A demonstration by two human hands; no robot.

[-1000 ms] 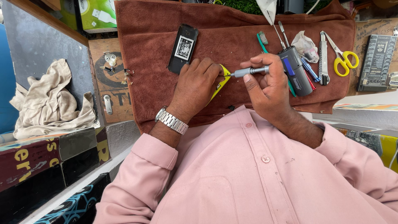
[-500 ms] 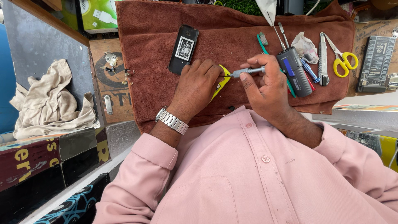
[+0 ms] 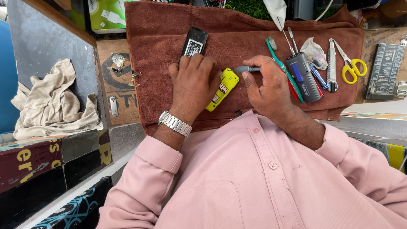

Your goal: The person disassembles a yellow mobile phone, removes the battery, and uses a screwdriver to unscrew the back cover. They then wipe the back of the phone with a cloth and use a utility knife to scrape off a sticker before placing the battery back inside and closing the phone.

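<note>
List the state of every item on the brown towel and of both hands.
Yellow phone: back up, pinned by left hand.
Screwdriver: gripped in right hand, tip at the phone.
Black phone: lying flat, untouched.
Scissors: closed.
Toothbrush: lying idle.

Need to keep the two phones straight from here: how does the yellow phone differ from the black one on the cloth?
The yellow phone lies under the left hand, with the screwdriver in the right hand at its top end; the black phone lies free, farther from the person. Yellow is bright; black is dark with a white label. Both lie flat on the brown cloth, similarly tilted.
</note>
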